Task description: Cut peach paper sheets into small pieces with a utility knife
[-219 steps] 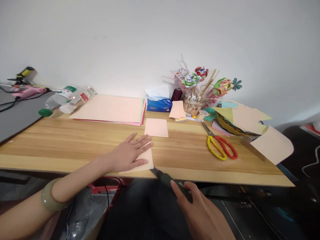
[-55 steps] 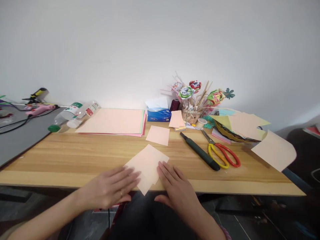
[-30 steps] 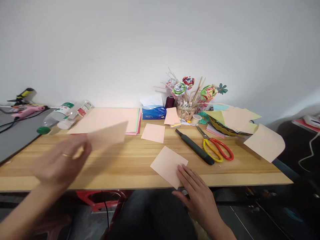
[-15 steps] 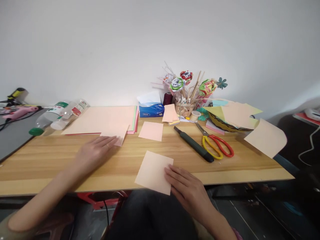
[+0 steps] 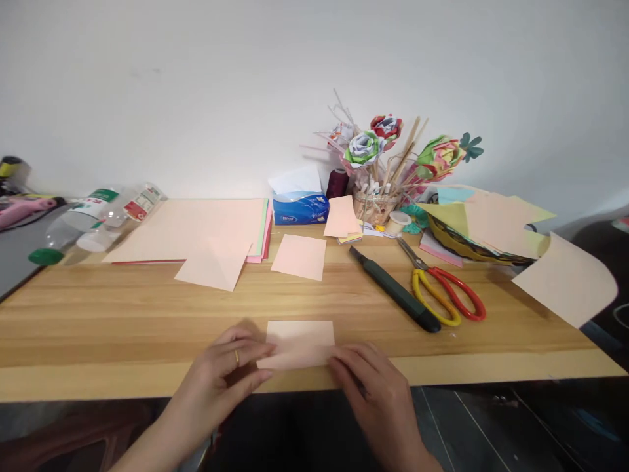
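A small peach paper square (image 5: 299, 337) lies at the table's front edge, its near side bent up and over toward the far side. My left hand (image 5: 230, 367) pinches its left end between thumb and fingers; a ring shows on one finger. At the right end my right hand (image 5: 376, 380) grips the same paper, its thumb mostly hidden. Beyond the hands lie two more peach squares: one square (image 5: 299, 257) flat in the middle, the other square (image 5: 216, 265) overlapping a stack of large coloured sheets (image 5: 196, 226).
A green-handled cutter (image 5: 398, 292) and scissors (image 5: 442, 288) with yellow and red handles lie to the right. Behind stand a blue tissue pack (image 5: 301, 208) and a jar (image 5: 376, 204) with paper flowers. Plastic bottles (image 5: 73, 226) lie left; a paper-filled basket (image 5: 479, 239) sits right.
My left hand has left the paper by the stack and come to the near square. That square now sits straight at the table edge, held at both ends and bent over.
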{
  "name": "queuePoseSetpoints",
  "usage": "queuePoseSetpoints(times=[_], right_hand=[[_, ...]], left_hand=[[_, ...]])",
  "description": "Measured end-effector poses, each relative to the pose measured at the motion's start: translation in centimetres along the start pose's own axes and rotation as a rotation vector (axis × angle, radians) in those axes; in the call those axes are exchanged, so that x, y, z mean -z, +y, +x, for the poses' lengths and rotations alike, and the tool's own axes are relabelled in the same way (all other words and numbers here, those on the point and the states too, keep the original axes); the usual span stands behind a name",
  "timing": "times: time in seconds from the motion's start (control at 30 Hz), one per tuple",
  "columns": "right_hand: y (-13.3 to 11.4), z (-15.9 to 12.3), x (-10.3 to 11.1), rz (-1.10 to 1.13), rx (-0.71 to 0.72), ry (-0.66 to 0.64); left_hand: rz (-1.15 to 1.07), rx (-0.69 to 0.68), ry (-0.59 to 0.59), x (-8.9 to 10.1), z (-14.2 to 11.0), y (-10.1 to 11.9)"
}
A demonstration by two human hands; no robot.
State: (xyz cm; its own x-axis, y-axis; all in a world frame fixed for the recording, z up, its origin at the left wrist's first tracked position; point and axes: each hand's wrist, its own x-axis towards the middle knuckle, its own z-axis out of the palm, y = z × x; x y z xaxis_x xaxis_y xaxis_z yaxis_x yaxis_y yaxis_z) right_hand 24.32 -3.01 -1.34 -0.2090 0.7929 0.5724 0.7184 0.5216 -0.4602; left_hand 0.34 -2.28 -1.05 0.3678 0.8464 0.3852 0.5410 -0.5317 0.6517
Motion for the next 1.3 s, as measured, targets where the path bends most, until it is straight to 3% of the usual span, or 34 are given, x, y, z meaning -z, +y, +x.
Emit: queuePoseSetpoints(times=[0.13,0.23,0.33,0.47,0.67,0.9,1.3], right_hand=[[-0.3,-0.1,-0.8,-0.131,-0.089,0.021],[-0.3,-0.2,-1.2,-0.154,-0.200,-0.014],[-0.3,-0.2,-1.4,-0.187,-0.208,-0.012],[-0.4,0.1,-1.4,-0.239,-0.126,-0.031],[-0.4,0.3,-1.7,-0.296,-0.133,-0.084],[-0.3,0.4,-1.7,-0.308,-0.160,-0.107],[0.0,0.8,-1.5,-0.318,-0.148,-0.092]], left_hand=[[-0.001,0.185,0.168,-1.3,0.0,0.2],[0.088,0.275,0.198,-1.9,0.2,0.5],[0.201,0.336,0.221,-2.2,0.3,0.7],[0.283,0.280,0.184,-2.3,0.3,0.7],[0.384,0.184,0.178,-2.1,0.5,0.4],[0.460,0.215,0.157,-2.2,0.6,0.6],[0.540,0.144,0.121,-1.9,0.5,-0.2]])
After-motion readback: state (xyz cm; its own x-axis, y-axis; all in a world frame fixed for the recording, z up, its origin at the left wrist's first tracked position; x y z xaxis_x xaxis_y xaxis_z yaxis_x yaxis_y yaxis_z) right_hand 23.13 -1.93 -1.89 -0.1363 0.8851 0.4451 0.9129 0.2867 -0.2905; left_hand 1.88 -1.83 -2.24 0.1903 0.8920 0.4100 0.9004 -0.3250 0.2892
